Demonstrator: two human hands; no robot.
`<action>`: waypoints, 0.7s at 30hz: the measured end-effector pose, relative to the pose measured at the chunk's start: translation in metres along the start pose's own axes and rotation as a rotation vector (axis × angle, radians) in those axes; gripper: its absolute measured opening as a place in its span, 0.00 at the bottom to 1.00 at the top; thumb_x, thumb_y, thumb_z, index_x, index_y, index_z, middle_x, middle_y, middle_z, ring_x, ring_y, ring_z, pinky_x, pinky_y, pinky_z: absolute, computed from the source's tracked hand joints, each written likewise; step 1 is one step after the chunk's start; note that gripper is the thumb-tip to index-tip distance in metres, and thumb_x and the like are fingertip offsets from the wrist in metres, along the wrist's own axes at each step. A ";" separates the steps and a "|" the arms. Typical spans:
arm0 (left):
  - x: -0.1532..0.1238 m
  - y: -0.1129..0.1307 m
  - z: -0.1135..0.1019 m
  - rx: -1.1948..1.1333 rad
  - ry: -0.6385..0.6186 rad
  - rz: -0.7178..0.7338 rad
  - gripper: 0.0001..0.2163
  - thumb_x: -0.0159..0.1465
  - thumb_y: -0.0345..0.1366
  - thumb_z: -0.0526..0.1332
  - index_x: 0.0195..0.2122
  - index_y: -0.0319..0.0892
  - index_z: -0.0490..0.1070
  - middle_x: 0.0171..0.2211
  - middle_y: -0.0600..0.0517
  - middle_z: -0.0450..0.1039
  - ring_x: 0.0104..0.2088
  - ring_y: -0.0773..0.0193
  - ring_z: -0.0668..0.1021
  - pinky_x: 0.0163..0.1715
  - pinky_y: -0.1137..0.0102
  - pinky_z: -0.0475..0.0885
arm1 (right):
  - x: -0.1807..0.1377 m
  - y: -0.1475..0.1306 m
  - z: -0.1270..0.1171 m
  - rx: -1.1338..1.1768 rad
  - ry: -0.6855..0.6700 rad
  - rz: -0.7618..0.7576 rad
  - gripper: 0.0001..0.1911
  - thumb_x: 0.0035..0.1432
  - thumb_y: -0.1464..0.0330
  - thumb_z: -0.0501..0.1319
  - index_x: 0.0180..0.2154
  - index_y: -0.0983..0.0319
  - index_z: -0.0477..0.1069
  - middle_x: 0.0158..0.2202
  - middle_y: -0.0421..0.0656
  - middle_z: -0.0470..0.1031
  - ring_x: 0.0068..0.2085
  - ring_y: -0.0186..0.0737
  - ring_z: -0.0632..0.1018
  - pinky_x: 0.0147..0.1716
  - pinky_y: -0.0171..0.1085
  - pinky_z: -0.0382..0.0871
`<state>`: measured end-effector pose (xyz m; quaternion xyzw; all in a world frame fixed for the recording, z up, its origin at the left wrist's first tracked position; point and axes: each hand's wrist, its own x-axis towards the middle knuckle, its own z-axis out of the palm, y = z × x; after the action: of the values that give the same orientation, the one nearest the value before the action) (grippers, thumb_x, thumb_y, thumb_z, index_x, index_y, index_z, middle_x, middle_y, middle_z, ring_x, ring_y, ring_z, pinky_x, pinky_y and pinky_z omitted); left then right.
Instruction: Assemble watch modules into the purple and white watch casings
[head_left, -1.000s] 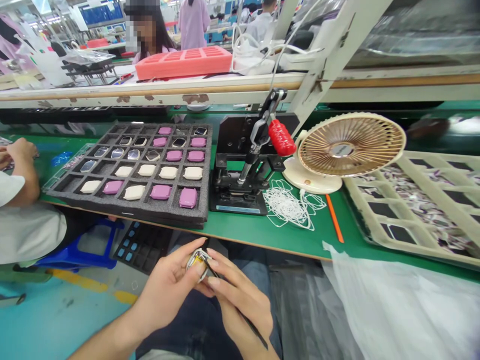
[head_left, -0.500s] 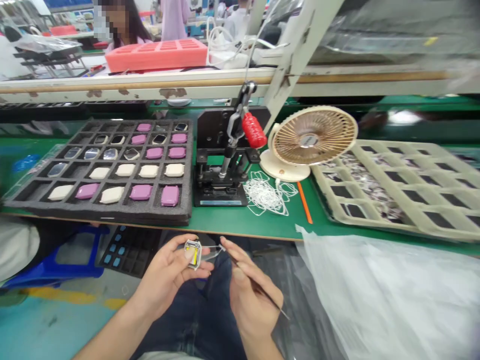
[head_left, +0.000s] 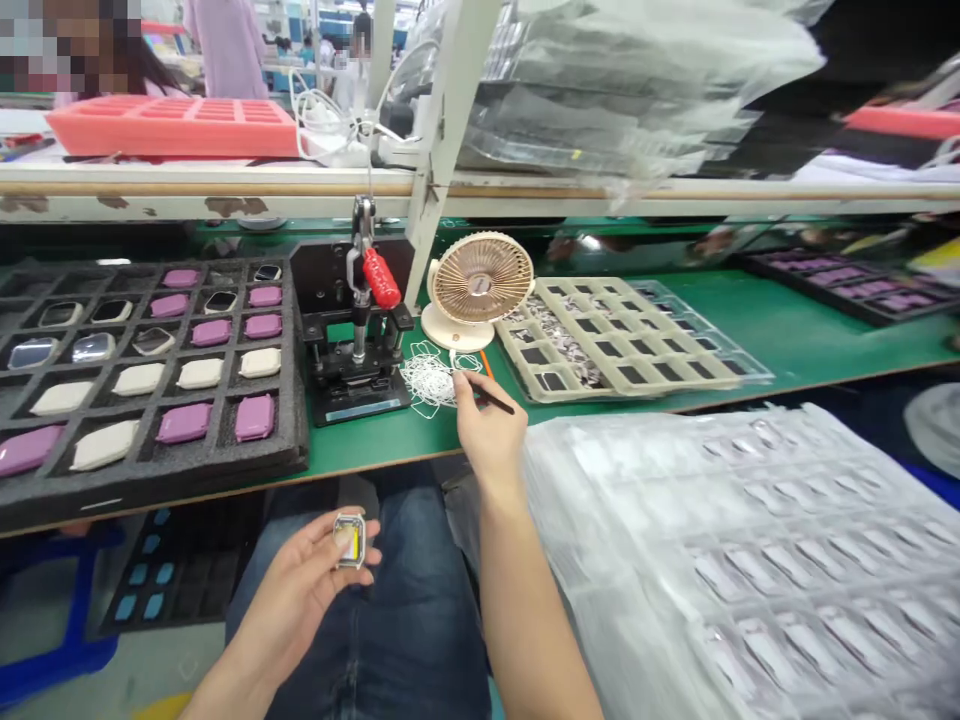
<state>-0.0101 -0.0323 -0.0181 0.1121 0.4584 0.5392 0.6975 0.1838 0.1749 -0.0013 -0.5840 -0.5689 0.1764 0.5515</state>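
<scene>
My left hand [head_left: 304, 575] is closed around a small square watch case [head_left: 359, 545], its open side up, with a yellow piece inside. The thumb presses on the case, above my lap. At the front of the bench, my right hand [head_left: 491, 435] grips dark tweezers [head_left: 496, 401]. Its fingertips are at the right edge of a tangled pile of thin white loops [head_left: 426, 382]. Whether the tweezer tips hold a loop cannot be made out, since the fingers hide them.
Left stands a dark foam tray [head_left: 292, 440] of purple and cream cases. A press [head_left: 358, 350] with a red handle and a fan [head_left: 480, 285] stand behind the loops. Rightward are a beige compartment tray [head_left: 615, 385] and plastic-covered trays [head_left: 750, 540]. A person [head_left: 139, 60] sits beyond the shelf.
My right hand has moved from beside the watch case up and forward to the white loops, tweezers still in it. My left hand keeps hold of the case. The view has turned right.
</scene>
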 end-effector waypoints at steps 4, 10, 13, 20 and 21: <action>0.010 -0.005 0.005 -0.019 -0.030 -0.031 0.15 0.63 0.38 0.75 0.49 0.38 0.82 0.56 0.34 0.80 0.45 0.50 0.85 0.41 0.63 0.80 | -0.035 -0.033 -0.041 0.200 -0.026 0.103 0.25 0.74 0.52 0.54 0.33 0.60 0.78 0.38 0.47 0.84 0.41 0.44 0.82 0.48 0.42 0.76; 0.028 -0.020 0.014 -0.037 -0.149 -0.184 0.21 0.60 0.38 0.77 0.53 0.38 0.81 0.54 0.34 0.81 0.37 0.57 0.84 0.31 0.68 0.76 | -0.093 -0.081 -0.171 0.000 -0.291 0.087 0.17 0.75 0.54 0.55 0.45 0.54 0.79 0.25 0.36 0.75 0.23 0.39 0.75 0.20 0.36 0.66; 0.031 -0.027 0.019 -0.034 -0.181 -0.222 0.20 0.60 0.37 0.76 0.53 0.38 0.82 0.56 0.34 0.80 0.40 0.56 0.84 0.34 0.68 0.77 | -0.059 -0.075 -0.215 -0.532 -0.386 -0.056 0.24 0.73 0.49 0.55 0.31 0.56 0.77 0.25 0.38 0.77 0.25 0.42 0.78 0.24 0.38 0.69; 0.022 -0.039 0.006 -0.121 -0.226 -0.251 0.23 0.62 0.42 0.74 0.57 0.39 0.81 0.59 0.33 0.79 0.52 0.43 0.84 0.51 0.57 0.80 | 0.120 -0.011 -0.131 -0.990 -0.460 -0.045 0.16 0.74 0.60 0.60 0.42 0.66 0.79 0.43 0.51 0.82 0.46 0.46 0.81 0.47 0.40 0.74; 0.020 -0.042 -0.003 -0.129 -0.209 -0.242 0.25 0.61 0.42 0.76 0.58 0.39 0.80 0.58 0.33 0.79 0.51 0.43 0.85 0.51 0.57 0.80 | 0.139 -0.003 -0.112 -1.022 -0.487 -0.038 0.15 0.73 0.60 0.61 0.46 0.66 0.79 0.47 0.51 0.81 0.48 0.46 0.81 0.50 0.43 0.75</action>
<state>0.0142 -0.0324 -0.0577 0.0664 0.3579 0.4650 0.8070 0.3163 0.2434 0.0968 -0.7089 -0.7032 -0.0021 0.0547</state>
